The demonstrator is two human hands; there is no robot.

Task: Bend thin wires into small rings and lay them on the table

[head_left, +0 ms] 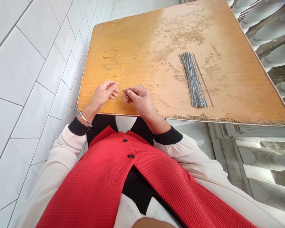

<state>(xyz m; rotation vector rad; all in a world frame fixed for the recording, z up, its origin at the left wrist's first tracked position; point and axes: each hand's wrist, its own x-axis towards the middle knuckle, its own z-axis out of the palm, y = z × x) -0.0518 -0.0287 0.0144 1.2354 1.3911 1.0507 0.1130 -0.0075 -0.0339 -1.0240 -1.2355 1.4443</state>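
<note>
My right hand [139, 99] pinches a thin metal wire [126, 83] between thumb and fingers, and the wire curves up above the tabletop. My left hand [103, 94] hovers just beside it, fingers curled toward the wire. The wire is too fine to tell whether those fingers grip it. Further up the table lie several thin wire rings [110, 62], overlapping one another close to my left hand. A bundle of long grey wires [193, 79] lies to the right, with a single rod [203, 79] alongside it.
The worn wooden tabletop [142, 53] has a chipped front edge [204, 118] close to my body. White tiles [33, 95] cover the surface to the left. Angled louvre slats [273, 41] stand beyond the right side of the table.
</note>
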